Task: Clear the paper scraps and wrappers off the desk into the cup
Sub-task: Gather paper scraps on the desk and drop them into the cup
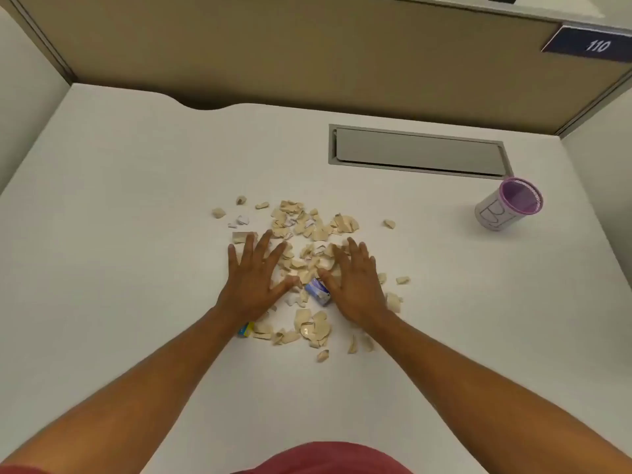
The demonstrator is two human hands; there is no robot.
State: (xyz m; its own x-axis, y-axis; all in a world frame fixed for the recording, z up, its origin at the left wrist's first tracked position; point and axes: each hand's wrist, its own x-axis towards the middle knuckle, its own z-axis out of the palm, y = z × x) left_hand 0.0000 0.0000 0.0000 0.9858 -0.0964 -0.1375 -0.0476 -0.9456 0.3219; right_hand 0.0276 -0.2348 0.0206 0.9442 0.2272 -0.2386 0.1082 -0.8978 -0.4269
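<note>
Several tan and white paper scraps (pixel 309 227) lie scattered in a loose pile at the middle of the white desk (pixel 136 200). A blue and white wrapper (pixel 318 291) lies between my hands, and a blue and yellow wrapper (pixel 246 329) peeks out beside my left wrist. My left hand (pixel 254 282) lies flat with fingers spread on the pile's left side. My right hand (pixel 354 285) lies flat, fingers apart, on the pile's right side. Neither hand holds anything. The white cup (pixel 496 213) with a purple rim stands upright at the right, apart from the pile.
A grey rectangular cable flap (pixel 417 150) is set into the desk behind the pile. Tan partition walls (pixel 273 49) close off the back and sides. A dark label reading 110 (pixel 593 45) hangs at the top right.
</note>
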